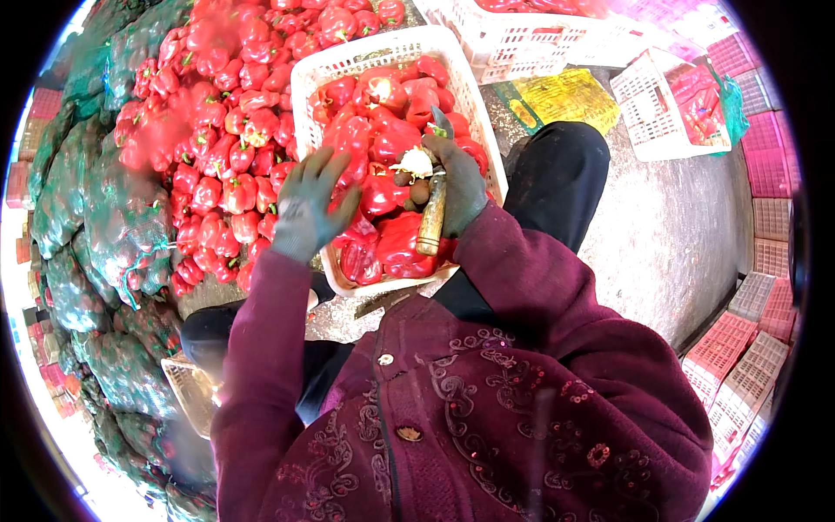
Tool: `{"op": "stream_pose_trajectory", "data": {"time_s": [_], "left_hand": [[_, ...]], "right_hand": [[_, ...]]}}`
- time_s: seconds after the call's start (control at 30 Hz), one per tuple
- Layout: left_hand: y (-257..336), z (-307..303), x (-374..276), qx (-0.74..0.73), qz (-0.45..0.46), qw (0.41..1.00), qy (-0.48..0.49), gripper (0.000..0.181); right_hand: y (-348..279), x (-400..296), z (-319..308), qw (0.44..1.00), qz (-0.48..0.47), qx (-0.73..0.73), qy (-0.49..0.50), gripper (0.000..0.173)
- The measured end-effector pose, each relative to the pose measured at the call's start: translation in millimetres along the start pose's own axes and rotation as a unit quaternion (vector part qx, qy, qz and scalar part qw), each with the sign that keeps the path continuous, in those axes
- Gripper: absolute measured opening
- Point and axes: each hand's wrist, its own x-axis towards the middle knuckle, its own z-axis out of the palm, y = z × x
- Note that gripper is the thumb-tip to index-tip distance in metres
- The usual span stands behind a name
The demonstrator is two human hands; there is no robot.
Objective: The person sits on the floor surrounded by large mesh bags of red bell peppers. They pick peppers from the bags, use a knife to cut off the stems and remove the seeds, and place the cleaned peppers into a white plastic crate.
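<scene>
My right hand [460, 183], in a dark grey glove, grips a knife by its worn wooden handle [432, 218]; its curved metal blade [442, 122] points away from me. A pale pepper core with seeds [416, 163] lies at the same hand's fingers. My left hand [314, 202], in a grey-green glove, is spread at the left edge of a white plastic crate [396, 46], with nothing visible in it. Red bell peppers [391, 137], some cut open, fill much of the crate below both hands.
A large heap of whole red peppers [225, 137] lies left of the crate. Green mesh sacks [121, 215] are stacked further left. White crates [522, 42] stand at the top, near a yellow sack [567, 98]. Another crate [642, 107] holds a red bag. Stacked crates line the right side.
</scene>
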Motion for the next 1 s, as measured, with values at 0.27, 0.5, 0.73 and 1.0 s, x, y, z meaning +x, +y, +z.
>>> {"op": "stream_pose_trajectory", "data": {"time_s": [0.27, 0.5, 0.73, 1.0], "left_hand": [[-32, 89, 24, -0.031, -0.113, 0.988, 0.105, 0.053], [-23, 79, 19, -0.120, -0.132, 0.962, 0.208, 0.049], [45, -6, -54, -0.939, -0.239, 0.187, 0.160, 0.041], [-19, -84, -188, -0.759, -0.409, 0.327, 0.387, 0.036]], "right_hand": [[10, 6, 7, 1.000, -0.005, -0.022, 0.019, 0.029], [20, 1, 31, 0.959, -0.139, -0.236, 0.079, 0.032], [68, -11, 78, 0.644, -0.275, -0.708, -0.089, 0.063], [101, -24, 95, 0.607, -0.278, -0.716, -0.205, 0.067]]}}
